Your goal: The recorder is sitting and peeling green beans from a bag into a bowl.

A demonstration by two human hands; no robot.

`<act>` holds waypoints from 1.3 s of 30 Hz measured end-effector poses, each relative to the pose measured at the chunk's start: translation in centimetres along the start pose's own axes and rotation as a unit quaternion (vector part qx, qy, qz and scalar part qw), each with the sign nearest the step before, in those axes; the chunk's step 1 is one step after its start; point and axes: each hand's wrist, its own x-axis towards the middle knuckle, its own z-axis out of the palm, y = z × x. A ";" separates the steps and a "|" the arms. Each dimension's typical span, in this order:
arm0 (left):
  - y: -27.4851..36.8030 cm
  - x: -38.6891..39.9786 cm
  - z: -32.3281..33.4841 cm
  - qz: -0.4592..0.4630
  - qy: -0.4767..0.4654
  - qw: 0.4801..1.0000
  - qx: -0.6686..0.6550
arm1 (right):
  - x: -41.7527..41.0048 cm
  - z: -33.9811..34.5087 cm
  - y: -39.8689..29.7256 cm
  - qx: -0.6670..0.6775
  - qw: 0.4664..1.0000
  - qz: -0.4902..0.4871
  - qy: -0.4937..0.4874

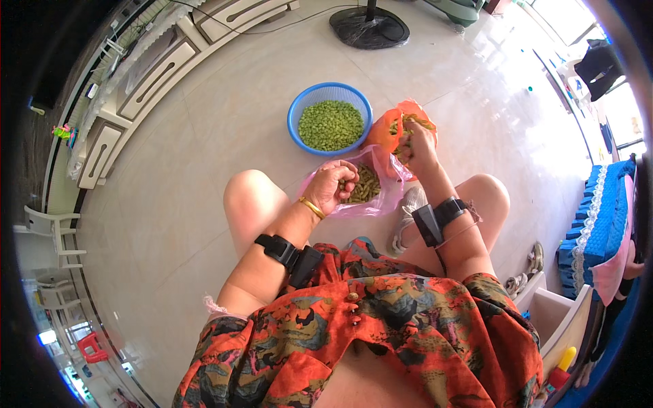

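Observation:
My left hand (pixel 331 184) is curled, palm up, around some small green beans (pixel 343 185). It hangs over a pink plastic bag (pixel 392 193) on the floor, which holds a pile of bean pods or empty hulls (pixel 366 186). My right hand (pixel 422 147) reaches into an orange plastic bag (pixel 380 131) of yellow-green bean pods (pixel 419 121). Its fingers point down among the pods, and their grip is partly hidden. Just beyond both hands stands a blue plastic basket (pixel 294 130) with many shelled green beans (pixel 330 125) inside.
My bent knees (pixel 255 196) flank the bags. A black round stand base (pixel 369 28) stands farther out on the tiled floor (pixel 204 153). A drawer cabinet (pixel 158 76) runs along the left. At right are a blue quilted cover (pixel 602 219), a person's hand (pixel 634 268) and an open drawer (pixel 548 311).

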 end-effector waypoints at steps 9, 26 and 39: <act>0.0 -0.3 1.2 0.106 0.025 0.984 0.140 | -7.0 4.7 4.1 -0.231 0.926 0.020 -0.298; -0.3 0.0 0.3 0.117 0.043 0.972 0.197 | -7.5 4.2 3.5 -0.204 0.913 0.083 -0.344; 1.0 -0.8 0.4 0.049 0.066 0.993 0.086 | -6.7 3.5 1.8 -0.157 0.931 0.042 -0.326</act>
